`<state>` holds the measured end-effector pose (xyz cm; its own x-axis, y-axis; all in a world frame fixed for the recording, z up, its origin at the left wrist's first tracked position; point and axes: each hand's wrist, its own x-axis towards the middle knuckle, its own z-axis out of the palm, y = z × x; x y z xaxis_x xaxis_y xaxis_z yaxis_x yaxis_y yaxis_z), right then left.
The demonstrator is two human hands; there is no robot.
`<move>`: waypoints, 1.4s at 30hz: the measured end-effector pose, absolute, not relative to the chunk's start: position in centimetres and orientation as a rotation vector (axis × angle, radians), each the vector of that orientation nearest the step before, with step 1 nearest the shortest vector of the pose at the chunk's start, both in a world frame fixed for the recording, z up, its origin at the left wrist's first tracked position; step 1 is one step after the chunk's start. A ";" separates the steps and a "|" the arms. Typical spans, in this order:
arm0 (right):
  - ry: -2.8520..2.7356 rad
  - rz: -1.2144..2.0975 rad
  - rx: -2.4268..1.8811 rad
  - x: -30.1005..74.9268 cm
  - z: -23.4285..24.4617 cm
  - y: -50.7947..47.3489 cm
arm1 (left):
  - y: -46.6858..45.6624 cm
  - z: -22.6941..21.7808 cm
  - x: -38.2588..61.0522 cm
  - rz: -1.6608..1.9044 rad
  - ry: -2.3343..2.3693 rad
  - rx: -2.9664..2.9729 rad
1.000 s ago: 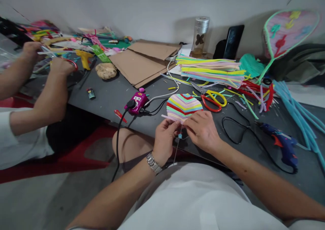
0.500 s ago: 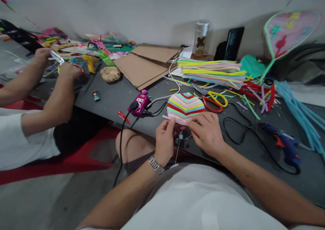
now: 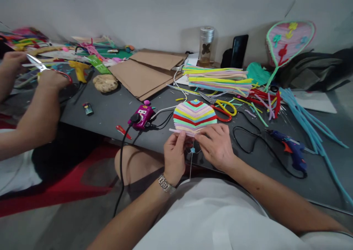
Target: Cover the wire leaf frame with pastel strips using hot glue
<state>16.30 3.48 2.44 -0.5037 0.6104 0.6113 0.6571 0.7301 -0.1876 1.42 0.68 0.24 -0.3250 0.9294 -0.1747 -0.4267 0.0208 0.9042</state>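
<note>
A rounded panel of striped pipe cleaners (image 3: 195, 114), its coloured rows bent into V shapes, is held over the table's front edge. My left hand (image 3: 174, 156) pinches its lower left edge, where a pale pipe-cleaner end pokes out past the thumb. At the lower middle edge, my right hand (image 3: 216, 145) is closed on the same panel with thumb and fingers. Below the panel, a thin wire stem with a light-blue knot (image 3: 192, 150) hangs between the hands. Scissors with yellow and red handles (image 3: 226, 108) lie just beyond my right hand.
A purple power strip (image 3: 142, 117) sits left of the panel. A blue glue gun (image 3: 292, 147) with a looping cord lies right. Bundled pipe cleaners (image 3: 217, 77), cardboard (image 3: 149, 71) and a bottle (image 3: 206, 46) stand behind. At left, a co-worker's hands hold scissors (image 3: 37, 63).
The view has turned a little to the right, so the table's contents appear farther left. Both my hands keep their grip on the panel, which looks slightly more level.
</note>
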 end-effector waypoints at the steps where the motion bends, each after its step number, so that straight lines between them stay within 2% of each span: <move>1: -2.267 -0.072 -0.964 16.3 2.5 3.5 | 0.7 0.3 1.4 1.557 1.168 0.624; 8: -2.351 -0.008 -0.964 16.5 3.4 4.3 | 0.7 0.5 1.2 1.545 1.192 0.681; 26: -2.694 -0.147 -0.563 17.1 5.7 6.0 | 0.4 1.3 0.9 1.517 1.127 0.611; 42: -2.421 0.028 -0.846 16.7 3.7 5.0 | 0.1 1.0 1.5 1.525 1.115 0.632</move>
